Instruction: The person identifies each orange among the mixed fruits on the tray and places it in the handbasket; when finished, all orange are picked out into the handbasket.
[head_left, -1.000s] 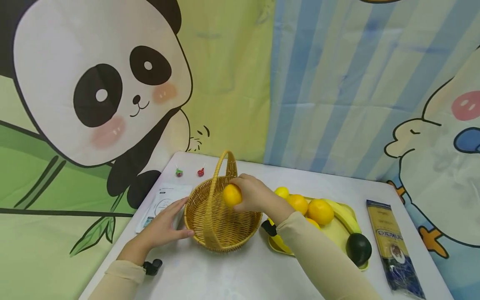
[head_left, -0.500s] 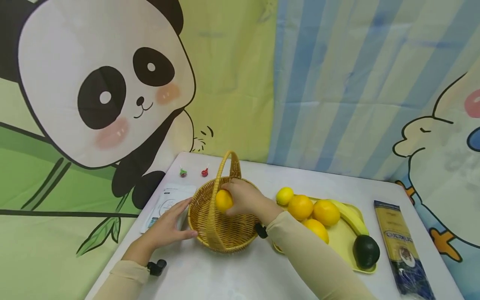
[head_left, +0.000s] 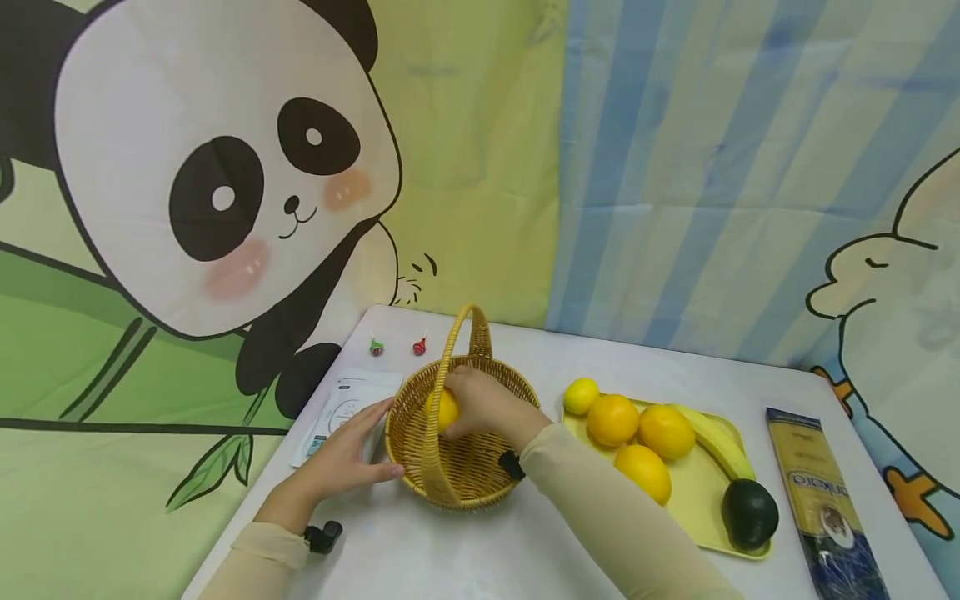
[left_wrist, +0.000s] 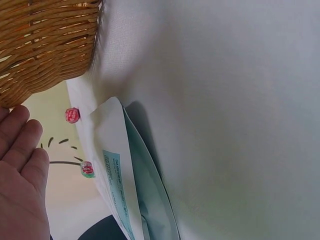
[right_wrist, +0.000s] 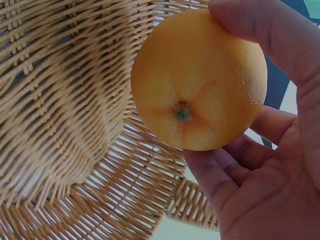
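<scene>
In the head view my right hand [head_left: 483, 406] is inside the wicker basket [head_left: 480, 483], gripping an orange [head_left: 444, 410] just behind the tall handle. The right wrist view shows the orange [right_wrist: 200, 85] between thumb and curled fingers, its green stem end towards the camera and the woven wall around it. My left hand [head_left: 348, 454] rests against the basket's left rim, thumb and fingers spread. From the left wrist view, its straight fingers [left_wrist: 20, 137] touch the outside of the basket [left_wrist: 50, 45].
Right of the basket, a yellow tray [head_left: 701, 508] bears several oranges [head_left: 667, 432], a lemon [head_left: 581, 396], a banana [head_left: 716, 442] and an avocado [head_left: 750, 514]. A gold-and-blue packet [head_left: 825, 508] lies beyond. A white pouch [head_left: 348, 396] and two lollipops [head_left: 419, 346] are at the left.
My right hand has moved left and lower into the basket with the orange. The left hand stays at the rim. The whole scene has shifted slightly rightward in the view.
</scene>
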